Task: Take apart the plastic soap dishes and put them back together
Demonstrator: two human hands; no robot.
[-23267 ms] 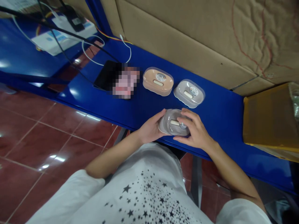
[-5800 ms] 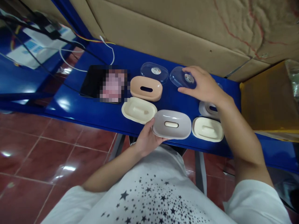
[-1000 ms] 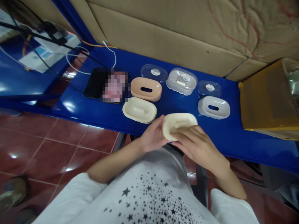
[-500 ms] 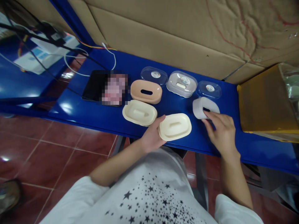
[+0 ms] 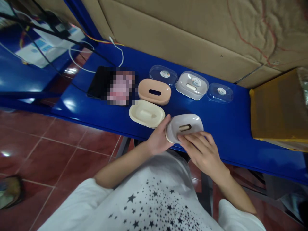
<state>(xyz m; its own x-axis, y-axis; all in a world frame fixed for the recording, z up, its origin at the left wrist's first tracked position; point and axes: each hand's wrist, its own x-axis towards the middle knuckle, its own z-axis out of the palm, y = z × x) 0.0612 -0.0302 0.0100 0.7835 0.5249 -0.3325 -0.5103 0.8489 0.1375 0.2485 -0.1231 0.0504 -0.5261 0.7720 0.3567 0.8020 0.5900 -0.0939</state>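
My left hand [image 5: 158, 138] is closed around the left end of a cream oval tray [image 5: 169, 140], whose edge peeks out below. On top of that tray sits a pale grey oval soap dish [image 5: 173, 127], and the tray's raised bar shows through its slot. Fingers of my right hand [image 5: 205, 152] press on the near right side of the dish; its thumb is hidden. Just left of my hands, another cream oval tray [image 5: 141, 115] lies on the blue table with its ridge upward. Behind it rests a peach oval soap dish [image 5: 145, 87] with a dark slot.
Along the back stand two clear lids [image 5: 157, 76] with round stickers and a pale dish under a clear lid [image 5: 182, 84]. A dark tablet [image 5: 98, 84] lies left. A cardboard box [image 5: 276, 109] stands right, and cardboard [image 5: 183, 38] lines the back. Cables [image 5: 121, 54] cross the left side.
My right hand has brought the grey dish from the table leftward onto the cream tray in my left hand. The view has shifted slightly.
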